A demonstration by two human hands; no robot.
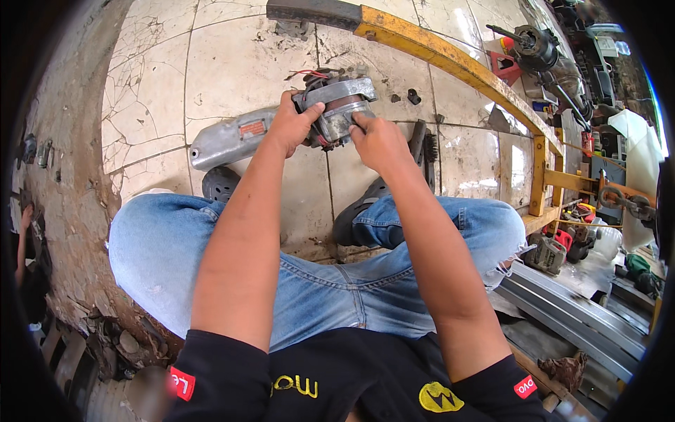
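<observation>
An alternator (340, 105) with a grey metal housing, a brown middle band and red wires at its far left is up in front of me, over the tiled floor. My left hand (294, 124) is closed around its left side, with the thumb on the near face. At its right, my right hand (380, 141) grips the lower edge with fingers curled. What the right fingertips press on is partly hidden. Left of the alternator, a long grey metal cover (228, 141) with an orange label lies on the floor, partly behind my left forearm.
A brush (431, 152) with dark bristles lies right of my right hand. Small dark parts (413, 97) rest on the tiles beyond. A yellow steel frame (457, 62) arches across the far right. Metal rails (573, 316) and red and grey containers (547, 254) stand at my right.
</observation>
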